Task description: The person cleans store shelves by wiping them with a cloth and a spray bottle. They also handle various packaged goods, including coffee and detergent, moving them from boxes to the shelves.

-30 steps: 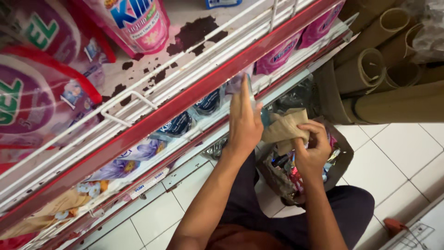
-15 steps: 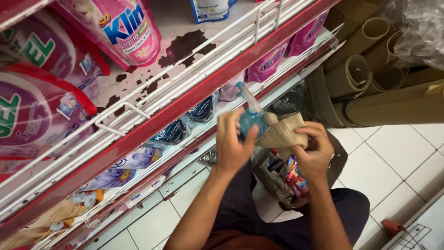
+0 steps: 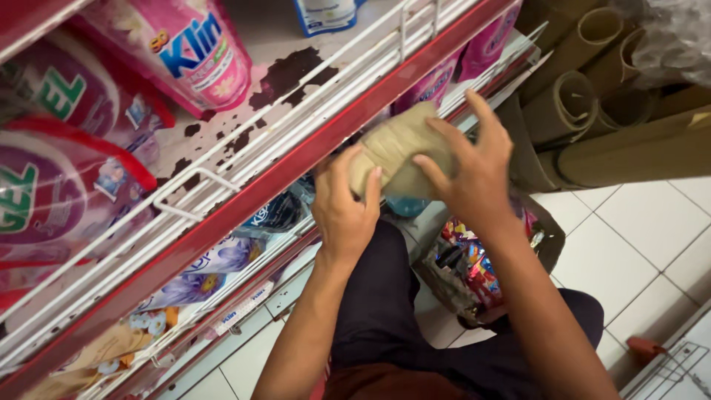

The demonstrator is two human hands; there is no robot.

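Gripping tan cloth (image 3: 396, 152) with left hand (image 3: 344, 211), right hand (image 3: 470, 174)

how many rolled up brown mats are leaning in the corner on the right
3 show an open end: one topmost, one below it, one against the crinkled plastic. More may be hidden behind.

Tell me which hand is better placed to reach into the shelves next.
Left, probably. The left hand sits right against the red shelf edge, gripping only the tan cloth's end; the right hand spreads over it, farther out.
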